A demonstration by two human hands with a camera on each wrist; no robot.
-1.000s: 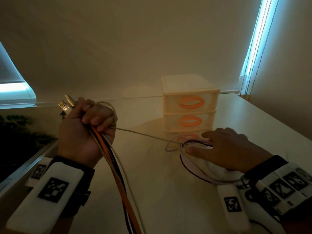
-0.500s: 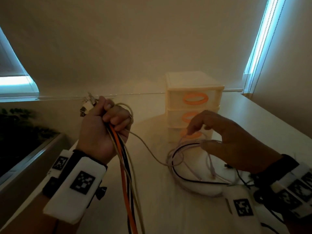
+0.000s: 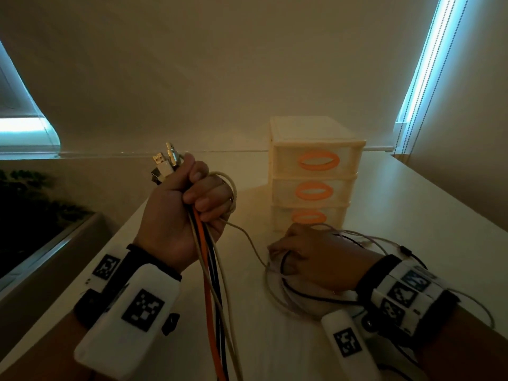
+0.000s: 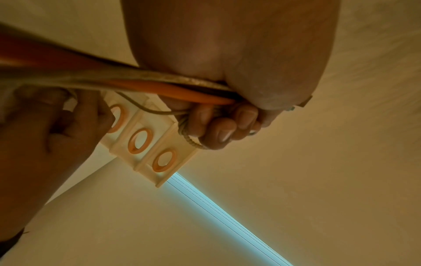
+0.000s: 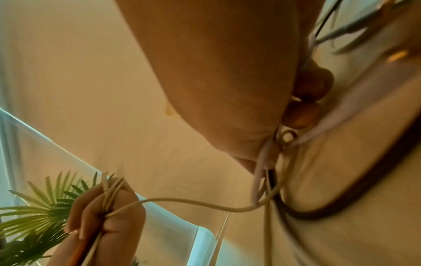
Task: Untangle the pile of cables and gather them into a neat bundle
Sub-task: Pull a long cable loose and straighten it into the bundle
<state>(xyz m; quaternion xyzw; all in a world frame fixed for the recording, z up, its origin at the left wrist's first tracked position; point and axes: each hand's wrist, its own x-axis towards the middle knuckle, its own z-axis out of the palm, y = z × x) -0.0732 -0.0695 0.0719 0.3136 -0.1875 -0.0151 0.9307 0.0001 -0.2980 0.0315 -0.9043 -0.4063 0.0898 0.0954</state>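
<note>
My left hand (image 3: 202,200) is raised above the table and grips a bundle of cables (image 3: 210,284), orange, black and beige, that hangs down toward me. Their USB plugs (image 3: 165,164) stick up out of the fist. In the left wrist view the orange cable (image 4: 173,90) runs under my curled fingers (image 4: 218,126). A thin beige cable (image 3: 248,237) sags from that fist to the loose cable pile (image 3: 286,296) on the table. My right hand (image 3: 279,253) is down on the pile, its fingers (image 5: 303,111) curled round pale and black strands.
A cream three-drawer unit (image 3: 313,171) with orange handles stands just behind my right hand. The white table (image 3: 412,215) has its left edge near a dark planter with a green plant (image 5: 34,212). Blind cords (image 3: 412,105) hang at the right wall.
My right hand has dropped from above the pile down onto it and closed on strands. My left hand kept its grip and sits nearer the middle, with the beige cable slacker.
</note>
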